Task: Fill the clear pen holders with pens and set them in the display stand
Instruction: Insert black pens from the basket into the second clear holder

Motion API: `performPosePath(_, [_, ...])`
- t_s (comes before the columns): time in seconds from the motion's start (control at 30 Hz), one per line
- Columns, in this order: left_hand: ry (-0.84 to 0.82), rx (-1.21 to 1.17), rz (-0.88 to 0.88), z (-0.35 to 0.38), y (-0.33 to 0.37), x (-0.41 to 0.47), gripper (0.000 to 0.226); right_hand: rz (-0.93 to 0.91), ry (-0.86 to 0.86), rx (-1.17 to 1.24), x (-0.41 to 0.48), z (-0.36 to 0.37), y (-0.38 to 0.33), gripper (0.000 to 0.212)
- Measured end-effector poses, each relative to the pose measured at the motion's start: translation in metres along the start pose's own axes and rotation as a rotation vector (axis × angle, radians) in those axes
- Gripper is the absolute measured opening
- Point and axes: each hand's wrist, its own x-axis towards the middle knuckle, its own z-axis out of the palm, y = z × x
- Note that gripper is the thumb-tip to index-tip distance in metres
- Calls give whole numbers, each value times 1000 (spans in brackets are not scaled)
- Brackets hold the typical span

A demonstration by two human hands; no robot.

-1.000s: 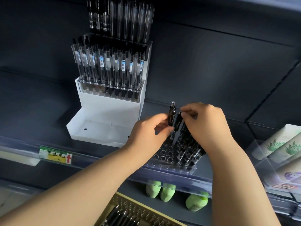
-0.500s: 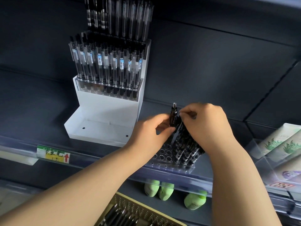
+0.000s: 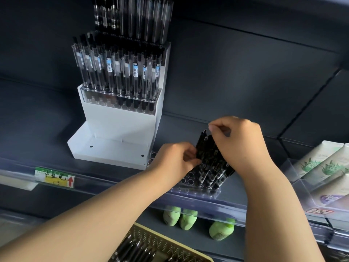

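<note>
A clear pen holder [image 3: 196, 190] with rows of holes lies on the dark shelf, right of the white display stand [image 3: 117, 133]. Several black pens [image 3: 211, 165] stand in its right part; the left holes are bare. My left hand [image 3: 173, 159] pinches the pens low on their left side. My right hand [image 3: 239, 142] is closed over the top of the bunch, fingertips at the pen tops. The stand's upper tiers carry filled clear holders [image 3: 120, 99] of pens; its bottom tray is bare.
A yellow basket [image 3: 162, 248] of loose black pens sits below at the bottom edge. Green bottles [image 3: 181, 216] stand on the lower shelf. Pale tubes [image 3: 324, 163] in clear bins fill the right. A yellow price label [image 3: 54, 178] is on the shelf rail.
The pen held upright between both hands has gone down into the bunch; my left hand has slid lower along the pens. The camera view has shifted slightly.
</note>
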Motion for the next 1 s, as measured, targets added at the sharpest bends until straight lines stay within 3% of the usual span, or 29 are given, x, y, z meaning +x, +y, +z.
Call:
performPosePath(0.13, [-10,17,-22,-3,1,1,26,-36,-15,-7,0,3,-1,12])
performPosePath(0.33, [-71,75,-21,-4,-1,0,15,-65,-6,-7,-3,-1,-3,12])
performPosePath(0.5, [-98,134,11,-13,-4,-7,24,-131,21,-77,-16,-1,-12,15])
performPosePath(0.67, [-47,414,155,-33,-4,-26,30,-351,132,-214,-47,5,-28,19])
performPosePath(0.77, [-39,586,126,-42,-4,-42,10,-511,40,-252,-80,21,-38,24])
performPosePath(0.83, [-104,542,31,-46,-9,-53,18,-542,1,-243,-101,32,-39,29])
performPosePath(0.93, [-195,453,27,-46,-25,-78,15,-519,-63,-217,-133,43,-35,36])
performPosePath(1.0, [-174,449,79,-41,-38,-94,34,-463,-143,-216,-152,51,-32,42])
